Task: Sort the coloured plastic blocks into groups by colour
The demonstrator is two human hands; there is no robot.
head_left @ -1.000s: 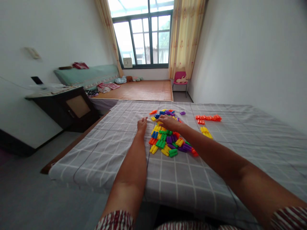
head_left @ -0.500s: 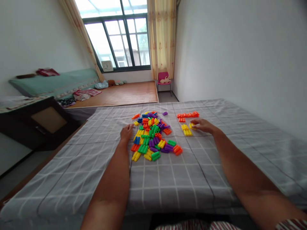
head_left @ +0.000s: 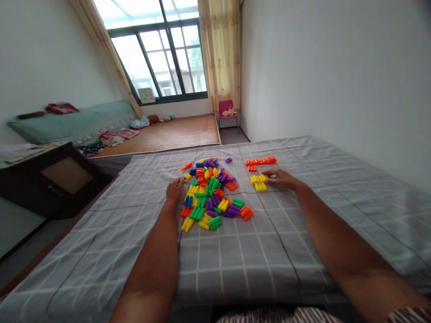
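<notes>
1. Head view: yellow plastic blocks right of mixed block pile; right hand at them, fingers bent, grip's closure unclear.
2. Left hand by pile's left edge; grip can't be told.

white walls | daylight through dark-framed window | yellow patterned curtain | pink chair | dark cabinet at left

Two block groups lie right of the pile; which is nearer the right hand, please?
The yellow group, by the right hand; the orange group lies beyond.
</notes>
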